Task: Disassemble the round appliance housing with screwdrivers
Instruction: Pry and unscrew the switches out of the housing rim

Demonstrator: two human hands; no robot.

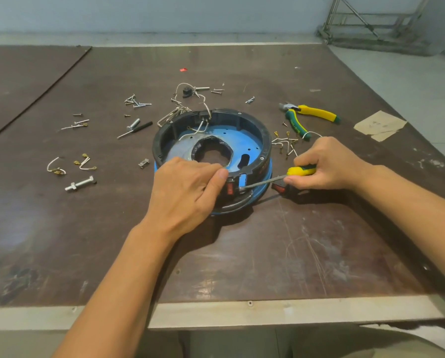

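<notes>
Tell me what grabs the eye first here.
The round black-and-blue appliance housing sits mid-table, with the left hand gripping its near rim. The right hand holds a yellow-handled screwdriver, tip against the housing's near side wall. Loose screws and wire leads litter the table to the left and behind, and yellow-handled pliers lie to the right.
</notes>
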